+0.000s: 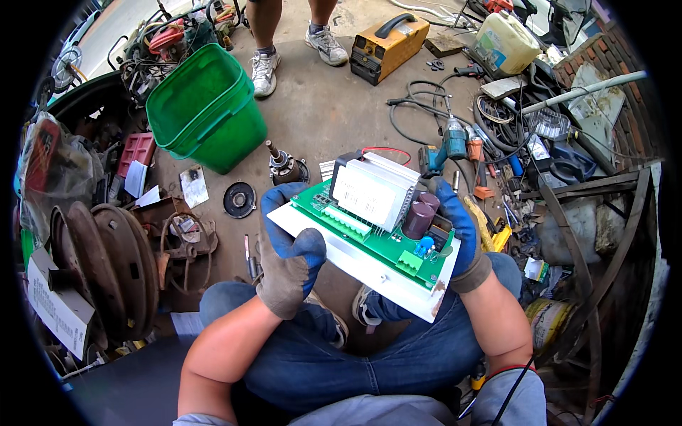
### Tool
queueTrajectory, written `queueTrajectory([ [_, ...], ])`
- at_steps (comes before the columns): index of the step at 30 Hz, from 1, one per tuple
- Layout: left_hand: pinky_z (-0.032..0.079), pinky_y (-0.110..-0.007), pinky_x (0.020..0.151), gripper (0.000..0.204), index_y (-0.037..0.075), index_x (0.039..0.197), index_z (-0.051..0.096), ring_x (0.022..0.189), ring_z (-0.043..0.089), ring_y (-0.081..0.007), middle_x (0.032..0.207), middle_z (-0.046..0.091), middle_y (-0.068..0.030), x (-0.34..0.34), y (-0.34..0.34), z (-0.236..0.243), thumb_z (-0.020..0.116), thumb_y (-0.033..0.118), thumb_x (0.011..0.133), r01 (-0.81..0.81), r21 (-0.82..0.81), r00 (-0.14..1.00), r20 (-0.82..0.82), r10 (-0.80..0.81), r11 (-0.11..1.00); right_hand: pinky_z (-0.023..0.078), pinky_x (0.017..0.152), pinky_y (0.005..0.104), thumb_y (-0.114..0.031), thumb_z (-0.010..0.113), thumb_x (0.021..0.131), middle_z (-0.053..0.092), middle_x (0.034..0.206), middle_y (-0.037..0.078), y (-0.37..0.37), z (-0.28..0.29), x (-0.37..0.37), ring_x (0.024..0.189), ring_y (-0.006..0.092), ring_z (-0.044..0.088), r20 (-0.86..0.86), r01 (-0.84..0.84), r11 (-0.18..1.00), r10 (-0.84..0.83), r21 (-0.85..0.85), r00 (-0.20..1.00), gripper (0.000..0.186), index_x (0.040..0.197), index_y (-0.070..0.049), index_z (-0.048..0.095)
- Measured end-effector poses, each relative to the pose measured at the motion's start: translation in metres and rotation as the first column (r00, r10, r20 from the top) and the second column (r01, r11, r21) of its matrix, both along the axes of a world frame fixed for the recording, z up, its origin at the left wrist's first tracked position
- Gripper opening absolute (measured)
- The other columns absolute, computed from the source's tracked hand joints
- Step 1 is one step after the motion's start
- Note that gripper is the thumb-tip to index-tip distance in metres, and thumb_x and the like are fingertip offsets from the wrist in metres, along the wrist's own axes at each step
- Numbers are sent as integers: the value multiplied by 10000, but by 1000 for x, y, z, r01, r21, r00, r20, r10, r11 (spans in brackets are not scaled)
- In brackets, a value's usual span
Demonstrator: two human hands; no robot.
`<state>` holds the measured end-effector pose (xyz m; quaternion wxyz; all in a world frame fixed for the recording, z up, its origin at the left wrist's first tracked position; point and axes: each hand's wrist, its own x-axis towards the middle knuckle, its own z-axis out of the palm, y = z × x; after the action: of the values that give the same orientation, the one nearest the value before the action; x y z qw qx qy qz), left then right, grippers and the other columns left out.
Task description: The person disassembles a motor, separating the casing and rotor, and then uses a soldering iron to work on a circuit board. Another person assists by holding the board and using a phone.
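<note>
Between my two gloved hands, above my lap, is a green circuit board (383, 245) on a white mounting plate (348, 264). It carries a finned metal heat sink (394, 174) with a white label, dark round capacitors (419, 217) and green terminal blocks. My left hand (291, 259), in a blue and grey glove, grips the plate's left end, thumb bent over the near side. My right hand (465, 245) wraps round the other end; its fingertips show behind the capacitors. The board is tilted, its right end lower. A red wire (387, 150) loops behind the heat sink.
Beyond the board stand a motor rotor (283, 165), a black round end cover (239, 199) and a blue-green cordless drill (455, 138). A green bucket (249, 131), a yellow machine (389, 50) and another person's shoes (264, 73) are farther off. Rusty wheel rims (117, 263) stand left; cables and tools clutter the right.
</note>
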<state>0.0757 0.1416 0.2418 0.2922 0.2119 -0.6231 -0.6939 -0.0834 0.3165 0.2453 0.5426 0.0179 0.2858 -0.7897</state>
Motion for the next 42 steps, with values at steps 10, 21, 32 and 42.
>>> queueTrajectory([
  [10,474,-266,823,822,-9,1261,384,939,557,-122,1057,577,-81,0,0,-3,610,655,832,41,50,999,-18,-40,998,503,976,364,-384,398,1027,615,1210,162,1,5,1,1124,245,603,2,-56,994,56,-96,998,484,1261,17,541],
  [21,473,-290,845,576,17,1189,473,947,572,-138,1049,585,-81,-2,-7,-11,442,551,973,55,29,997,44,-56,998,569,855,296,-358,382,1041,643,1121,148,-3,13,5,984,179,665,-155,28,983,1,181,988,451,1191,25,566],
  [32,481,-335,910,503,70,1169,521,996,589,-160,1071,592,-62,-3,-10,-14,443,531,983,86,289,994,34,-100,953,558,786,290,-352,339,1054,657,1079,132,-2,6,5,953,161,670,-454,33,963,95,266,886,480,1197,40,578],
  [42,499,-351,921,459,67,1198,546,1030,605,-175,1121,607,-60,-6,-8,-19,480,469,988,119,489,991,-105,-78,864,549,807,350,-168,507,976,654,1104,177,5,-51,3,933,278,678,-563,151,960,8,234,827,417,1347,16,457],
])
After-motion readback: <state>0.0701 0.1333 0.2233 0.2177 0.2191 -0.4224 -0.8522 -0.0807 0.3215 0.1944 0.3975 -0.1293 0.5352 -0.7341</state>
